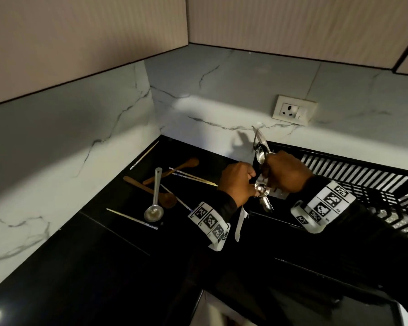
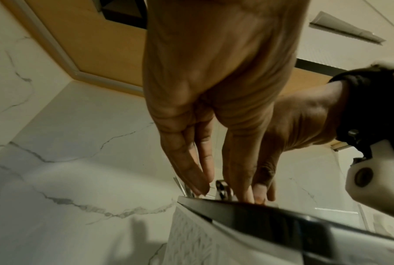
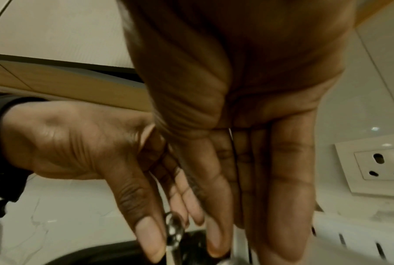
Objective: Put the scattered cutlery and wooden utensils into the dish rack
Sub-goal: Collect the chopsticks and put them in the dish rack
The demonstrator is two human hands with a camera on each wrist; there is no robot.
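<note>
Both my hands meet over the left edge of the black slatted dish rack (image 1: 353, 177). Together they grip a bundle of steel cutlery (image 1: 261, 187); its ends stick up toward the wall and down toward the counter. My left hand (image 1: 251, 178) pinches it from the left, my right hand (image 1: 270, 171) wraps it from the right. In the left wrist view my left hand (image 2: 227, 188) points down onto metal pieces. The right wrist view has my right hand (image 3: 225, 197) holding thin handles against its fingers. On the counter lie a steel spoon (image 1: 154, 203), two wooden spoons (image 1: 174, 169) (image 1: 149, 188) and several chopsticks (image 1: 193, 176).
A black counter (image 1: 92, 250) runs into a marble-tiled corner. A wall socket (image 1: 292, 110) sits above the rack. A pale flat knife-like piece (image 1: 240, 222) shows below my left wrist; I cannot tell whether it is held or lying down.
</note>
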